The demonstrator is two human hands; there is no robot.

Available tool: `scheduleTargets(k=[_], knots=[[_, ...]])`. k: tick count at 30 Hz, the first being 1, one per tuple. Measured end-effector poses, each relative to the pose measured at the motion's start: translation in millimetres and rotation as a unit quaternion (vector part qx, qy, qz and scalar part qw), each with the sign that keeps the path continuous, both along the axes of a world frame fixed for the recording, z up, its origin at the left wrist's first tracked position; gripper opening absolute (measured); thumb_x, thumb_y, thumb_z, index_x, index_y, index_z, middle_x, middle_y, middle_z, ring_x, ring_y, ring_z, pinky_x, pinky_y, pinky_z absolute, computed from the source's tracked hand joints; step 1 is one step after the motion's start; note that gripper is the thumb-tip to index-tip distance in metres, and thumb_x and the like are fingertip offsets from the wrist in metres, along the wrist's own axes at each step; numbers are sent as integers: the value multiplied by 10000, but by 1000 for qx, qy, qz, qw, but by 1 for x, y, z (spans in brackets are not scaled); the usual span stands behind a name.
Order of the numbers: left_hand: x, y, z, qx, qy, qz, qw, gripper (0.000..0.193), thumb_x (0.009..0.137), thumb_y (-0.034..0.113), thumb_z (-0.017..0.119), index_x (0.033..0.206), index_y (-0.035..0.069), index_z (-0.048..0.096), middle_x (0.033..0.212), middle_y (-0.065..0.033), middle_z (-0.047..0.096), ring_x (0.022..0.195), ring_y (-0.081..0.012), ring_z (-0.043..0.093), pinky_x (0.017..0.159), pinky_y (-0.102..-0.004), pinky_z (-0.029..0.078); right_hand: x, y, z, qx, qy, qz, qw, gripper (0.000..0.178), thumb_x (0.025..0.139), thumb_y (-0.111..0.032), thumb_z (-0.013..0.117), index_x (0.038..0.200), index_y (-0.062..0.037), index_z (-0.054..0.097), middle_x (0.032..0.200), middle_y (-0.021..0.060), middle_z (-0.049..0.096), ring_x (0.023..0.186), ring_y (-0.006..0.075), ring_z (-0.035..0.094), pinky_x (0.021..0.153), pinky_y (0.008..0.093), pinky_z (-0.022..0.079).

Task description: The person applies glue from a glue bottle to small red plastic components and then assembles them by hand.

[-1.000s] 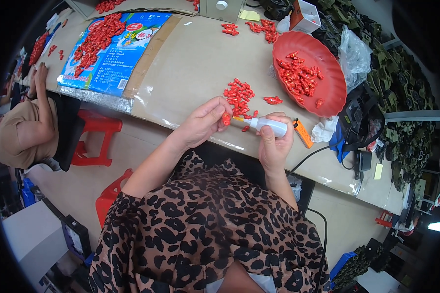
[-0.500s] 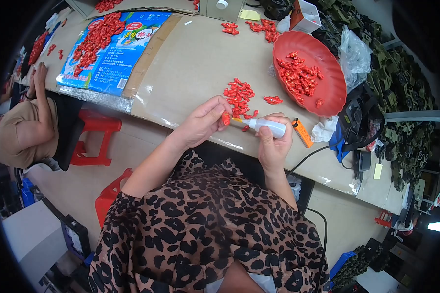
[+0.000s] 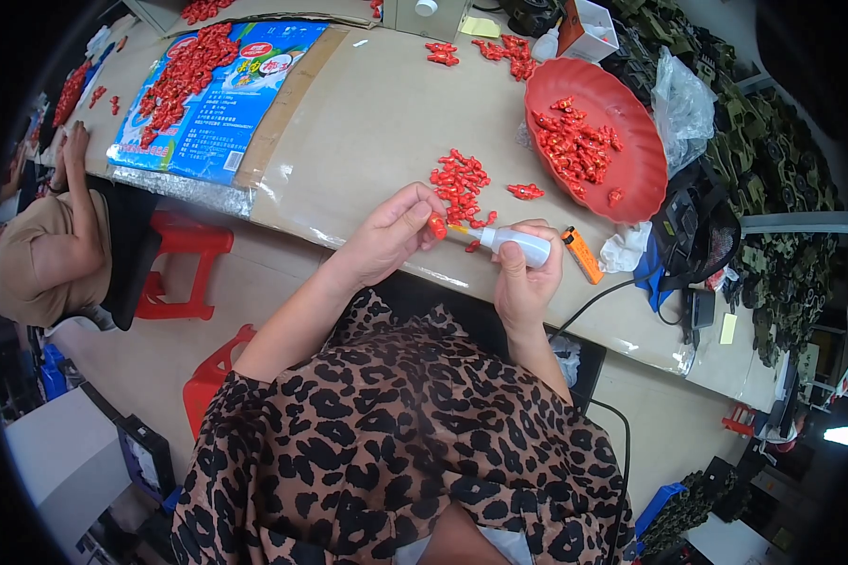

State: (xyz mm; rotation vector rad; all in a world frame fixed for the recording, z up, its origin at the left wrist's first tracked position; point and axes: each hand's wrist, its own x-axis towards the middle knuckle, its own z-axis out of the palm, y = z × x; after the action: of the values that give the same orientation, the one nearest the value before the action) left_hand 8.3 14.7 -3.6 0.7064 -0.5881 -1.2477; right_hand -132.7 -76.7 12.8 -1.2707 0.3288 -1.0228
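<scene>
Small part point(image 3: 437, 227) red, pinched in left-hand fingers point(image 3: 415, 215); bottle point(image 3: 520, 247) white with yellow-orange nozzle; loose parts point(image 3: 460, 179) red on beige worktop point(image 3: 377, 113). Shallow bowl point(image 3: 643, 169) red, holding red pieces; lighter point(image 3: 582, 255) orange; printed sheet point(image 3: 219, 122) blue with white and red markings. Blouse point(image 3: 396, 452) leopard-patterned, tan with black spots; stool point(image 3: 184, 268) red.

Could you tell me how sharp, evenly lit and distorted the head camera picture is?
Head view: even light, faint glare on the brown cardboard-covered table; the hands, left and right, and the small white plastic glue bottle look sharp; table edges bow, dark fisheye rim.
</scene>
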Motion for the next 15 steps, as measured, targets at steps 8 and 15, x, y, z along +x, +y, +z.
scheduleTargets(k=[8, 15], knots=[[0, 0, -2, -4, -7, -2, 1000, 167, 893, 224, 385, 915, 71, 449, 790, -7, 454, 704, -84, 393, 637, -215, 322, -3, -1, -3, 9, 20, 5, 1000, 211, 776, -84, 583, 881, -6, 417, 843, 65, 435, 691, 120, 490, 613, 235, 430], [0, -1, 0, 7, -10, 9, 1000, 166, 884, 220, 402, 915, 62, 444, 779, -14, 457, 706, -94, 399, 646, -223, 329, -1, -1, -4, 18, 3, -3, 1000, 198, 772, -85, 581, 893, -15, 440, 852, 75, 448, 654, 116, 467, 572, 217, 402]])
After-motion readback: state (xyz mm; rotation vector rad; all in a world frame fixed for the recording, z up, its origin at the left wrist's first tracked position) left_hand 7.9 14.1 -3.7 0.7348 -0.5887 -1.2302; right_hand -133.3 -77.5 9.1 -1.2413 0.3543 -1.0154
